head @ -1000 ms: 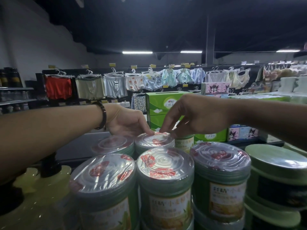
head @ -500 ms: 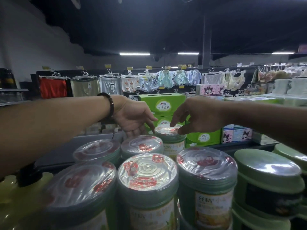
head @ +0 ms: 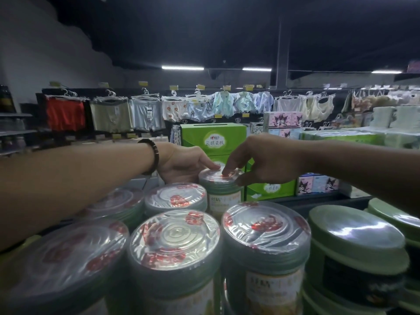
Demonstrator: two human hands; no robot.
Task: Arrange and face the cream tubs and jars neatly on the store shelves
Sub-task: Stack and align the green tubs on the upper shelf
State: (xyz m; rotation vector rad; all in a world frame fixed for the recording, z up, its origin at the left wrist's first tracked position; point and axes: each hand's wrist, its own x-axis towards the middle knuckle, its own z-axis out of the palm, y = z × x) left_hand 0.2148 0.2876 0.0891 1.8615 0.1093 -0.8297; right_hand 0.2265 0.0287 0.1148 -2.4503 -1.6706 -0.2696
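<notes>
Both my hands are on the back jar [head: 221, 189], which stands upright at 12 o'clock of the group, just behind the rest. My left hand [head: 184, 164] wraps its side from 9 o'clock with the thumb on the lid. My right hand [head: 263, 160] pinches the lid from 3 o'clock, fingers [head: 227, 167] on top and thumb against the rim. So both hands are closed on this one jar, and its label looks towards me.

Nearest me, at 6 o'clock, three front jars [head: 172, 242] stand side by side and touching. On the right one the label faces out, the middle one shows only a strip, and the left one is too blurred to read. Behind them two middle jars [head: 176, 196] sit close together, their labels hidden. At 3 o'clock the green tubs [head: 354, 233] are stacked, their fronts too dark to judge.

I reckon this block is mostly arranged. What is left is to settle the back jar in line beside the middle pair, square its label, and then check the tubs' facing.
</notes>
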